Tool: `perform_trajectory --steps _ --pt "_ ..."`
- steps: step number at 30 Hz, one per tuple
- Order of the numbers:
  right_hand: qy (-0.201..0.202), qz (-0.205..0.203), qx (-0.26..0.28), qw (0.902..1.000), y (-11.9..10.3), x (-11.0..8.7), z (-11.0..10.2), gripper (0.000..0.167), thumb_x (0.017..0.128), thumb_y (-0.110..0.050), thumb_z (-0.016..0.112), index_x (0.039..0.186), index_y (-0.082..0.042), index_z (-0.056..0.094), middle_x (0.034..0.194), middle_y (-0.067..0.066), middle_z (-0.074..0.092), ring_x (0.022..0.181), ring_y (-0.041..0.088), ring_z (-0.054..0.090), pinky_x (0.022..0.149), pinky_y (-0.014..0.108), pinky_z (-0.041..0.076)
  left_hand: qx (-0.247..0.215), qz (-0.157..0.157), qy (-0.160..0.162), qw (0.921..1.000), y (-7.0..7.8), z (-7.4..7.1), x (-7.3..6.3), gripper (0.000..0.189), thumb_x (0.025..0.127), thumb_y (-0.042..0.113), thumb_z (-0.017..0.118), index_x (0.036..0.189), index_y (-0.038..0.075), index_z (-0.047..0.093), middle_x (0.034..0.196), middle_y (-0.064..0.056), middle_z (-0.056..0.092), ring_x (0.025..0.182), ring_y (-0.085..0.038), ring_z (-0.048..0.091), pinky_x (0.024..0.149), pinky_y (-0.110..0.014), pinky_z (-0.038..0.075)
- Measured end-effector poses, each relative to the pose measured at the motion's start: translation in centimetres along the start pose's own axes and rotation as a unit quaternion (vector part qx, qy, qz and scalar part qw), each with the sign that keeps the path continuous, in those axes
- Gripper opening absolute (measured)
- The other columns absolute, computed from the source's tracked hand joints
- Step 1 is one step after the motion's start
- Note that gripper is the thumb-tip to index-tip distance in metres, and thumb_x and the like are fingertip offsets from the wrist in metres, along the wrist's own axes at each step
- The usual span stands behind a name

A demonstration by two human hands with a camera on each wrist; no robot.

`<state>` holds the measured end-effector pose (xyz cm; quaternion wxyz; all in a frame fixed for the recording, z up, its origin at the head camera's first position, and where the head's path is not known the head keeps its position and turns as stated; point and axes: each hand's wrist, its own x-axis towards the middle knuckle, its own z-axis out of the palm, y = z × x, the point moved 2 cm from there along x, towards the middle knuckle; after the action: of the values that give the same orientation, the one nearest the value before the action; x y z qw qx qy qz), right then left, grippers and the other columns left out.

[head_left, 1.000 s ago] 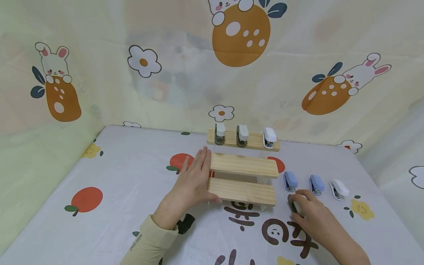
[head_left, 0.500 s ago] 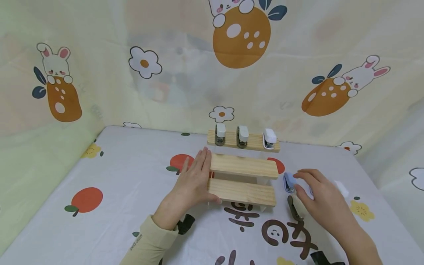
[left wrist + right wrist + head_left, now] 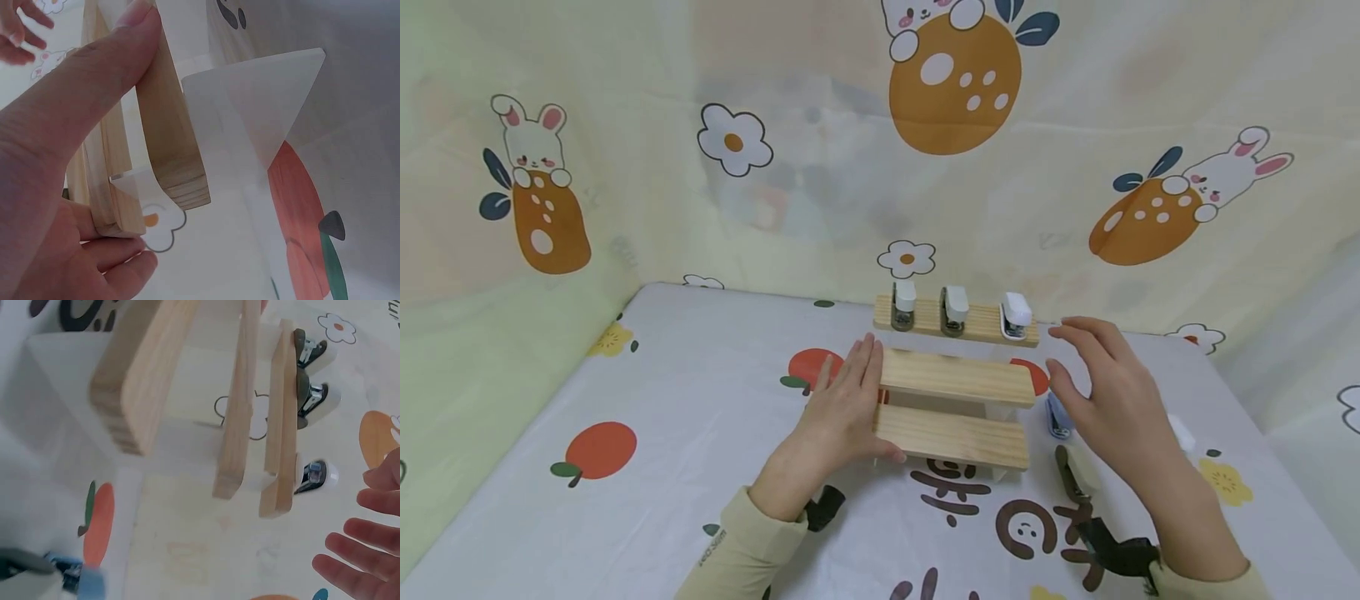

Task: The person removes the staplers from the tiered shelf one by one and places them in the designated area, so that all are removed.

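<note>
Left hand (image 3: 838, 414), fingers straight, touches the wooden rack (image 3: 955, 377) at its left end; right hand (image 3: 1108, 408), fingers apart, hangs at right.

Head view: from above me, facing forward and down over the bench (image 3: 685, 433) to the backdrop (image 3: 820, 183); farthest off of the three. Left wrist: close by my left fingers (image 3: 861, 367), facing the left end of the rack (image 3: 958, 379), bench turned to frame right. Right wrist: near, facing the right end, bench at frame left. Both wrist views share the rack and my right fingers (image 3: 347, 575).
</note>
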<state>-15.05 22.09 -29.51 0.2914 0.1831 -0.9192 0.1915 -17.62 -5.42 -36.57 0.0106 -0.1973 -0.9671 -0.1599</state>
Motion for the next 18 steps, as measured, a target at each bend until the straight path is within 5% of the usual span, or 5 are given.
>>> perform_trajectory --steps 8,18 --pt "0.024 -0.023 0.019 0.9993 -0.9 2.1 0.8 0.041 0.083 0.003 0.072 0.122 0.004 0.061 0.129 0.021 0.056 0.110 0.035 0.058 0.086 0.054 0.054 -0.003 0.004 0.008 1.0000 -0.1 0.0 -0.1 0.142 0.055 0.056 0.092 0.157 -0.002 0.012 0.167 -0.015 0.012 0.155 -0.029 0.016 0.123 -0.056 0.015" --pt "-0.015 -0.016 0.018 0.9996 -0.8 3.6 2.5 0.045 0.085 -0.001 0.072 0.127 0.002 0.056 0.135 0.026 0.048 0.108 0.042 0.057 0.080 0.058 0.054 0.001 0.008 0.009 0.9999 -0.1 0.0 0.0 0.143 0.055 0.056 0.092 0.157 -0.002 0.012 0.167 -0.016 0.011 0.155 -0.029 0.016 0.123 -0.057 0.016"
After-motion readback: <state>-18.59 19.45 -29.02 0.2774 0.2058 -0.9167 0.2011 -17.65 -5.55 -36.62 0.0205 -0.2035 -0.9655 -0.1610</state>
